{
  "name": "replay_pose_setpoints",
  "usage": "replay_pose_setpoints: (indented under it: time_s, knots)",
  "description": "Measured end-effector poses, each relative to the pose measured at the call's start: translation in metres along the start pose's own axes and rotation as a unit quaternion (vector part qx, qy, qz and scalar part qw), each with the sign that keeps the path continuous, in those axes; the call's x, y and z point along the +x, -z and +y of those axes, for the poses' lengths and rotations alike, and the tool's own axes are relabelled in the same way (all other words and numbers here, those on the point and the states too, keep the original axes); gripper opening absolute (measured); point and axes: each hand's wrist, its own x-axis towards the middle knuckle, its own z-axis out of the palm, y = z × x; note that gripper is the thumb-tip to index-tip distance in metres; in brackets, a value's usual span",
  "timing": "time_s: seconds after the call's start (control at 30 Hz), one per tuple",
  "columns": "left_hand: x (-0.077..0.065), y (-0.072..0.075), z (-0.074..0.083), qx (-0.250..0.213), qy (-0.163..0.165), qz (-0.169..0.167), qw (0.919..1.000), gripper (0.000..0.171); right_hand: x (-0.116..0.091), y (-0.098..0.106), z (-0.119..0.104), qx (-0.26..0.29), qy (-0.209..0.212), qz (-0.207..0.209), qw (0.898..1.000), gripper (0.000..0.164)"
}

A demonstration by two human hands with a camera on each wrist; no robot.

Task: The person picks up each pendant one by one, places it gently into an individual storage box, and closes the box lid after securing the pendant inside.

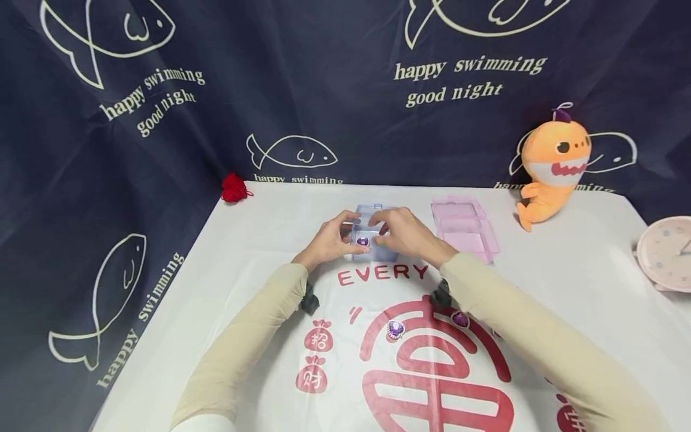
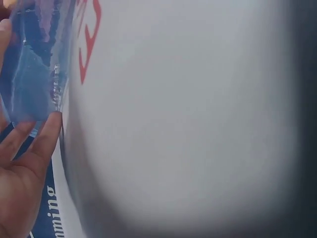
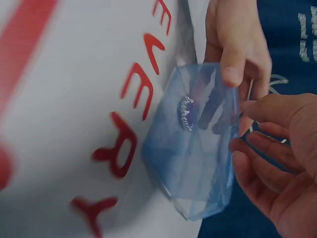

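Your left hand grips the left side of one clear blue box, lid up, set near the middle of the worktop's far edge. Your right hand bends its fingers at the box's rim; whether they pinch anything, I can't tell. One purple gem shows inside the box. At least two purple hearts lie nearer the worktop's front edge. One open pink box sits right of the blue one; one red yarn bundle marks the far left corner.
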Motion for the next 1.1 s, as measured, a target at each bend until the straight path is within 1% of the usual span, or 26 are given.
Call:
replay_pose_setpoints:
  time_s: [0.1,0.17,0.23,0.3,0.4,0.47,0.53,0.57,0.6,0.7,0.8,0.83,0.97,1.1]
  knots:
    - [-0.001,0.001,0.001,0.002,0.003,-0.001,1.0,0.079,-0.025,0.009,-0.007,0.008,0.041,0.023,0.999,0.029]
    - [-0.005,0.001,-0.001,-0.003,0.006,0.003,1.0,0.079,-0.045,0.009,-0.013,0.016,0.071,0.034,0.997,0.031]
    - [-0.007,0.003,-0.001,-0.006,0.006,0.009,0.9999,0.079,-0.066,0.007,-0.019,0.028,0.09,0.036,0.995,0.033]
    - [-0.008,0.003,0.0,-0.007,0.005,0.012,0.9999,0.079,-0.087,0.001,-0.023,0.033,0.096,0.029,0.994,0.035]
    - [-0.007,0.003,0.001,-0.004,0.003,0.008,1.0,0.08,-0.116,-0.012,-0.027,0.029,0.078,0.001,0.997,0.039]
    - [-0.005,0.001,0.002,-0.003,0.002,0.006,1.0,0.08,-0.131,-0.022,-0.026,0.018,0.065,-0.017,0.998,0.039]
    - [-0.003,0.0,0.002,-0.007,0.002,0.003,1.0,0.081,-0.141,-0.03,-0.025,0.009,0.057,-0.026,0.998,0.038]
    - [-0.002,-0.001,0.002,-0.011,0.003,0.002,0.9999,0.081,-0.144,-0.034,-0.023,0.007,0.056,-0.025,0.998,0.037]
    - [-0.003,-0.001,0.008,-0.015,0.006,-0.002,0.9999,0.081,-0.147,-0.037,-0.022,0.004,0.056,-0.023,0.998,0.036]
    - [-0.003,0.0,0.009,-0.016,0.011,-0.004,0.9998,0.081,-0.151,-0.043,-0.021,-0.008,0.063,-0.013,0.998,0.033]
    - [-0.003,0.0,0.01,-0.009,0.015,-0.001,0.9998,0.081,-0.152,-0.044,-0.02,-0.018,0.089,-0.006,0.996,0.028]
    - [-0.001,-0.001,0.005,-0.004,0.013,0.003,0.9999,0.081,-0.152,-0.044,-0.02,-0.021,0.103,-0.002,0.994,0.026]
    - [-0.001,-0.003,0.004,0.001,0.011,0.007,0.9999,0.08,-0.153,-0.046,-0.018,-0.031,0.158,0.017,0.987,0.022]
    - [-0.001,-0.004,0.002,0.0,0.007,0.012,0.9999,0.079,-0.154,-0.048,-0.017,-0.033,0.179,0.027,0.983,0.022]
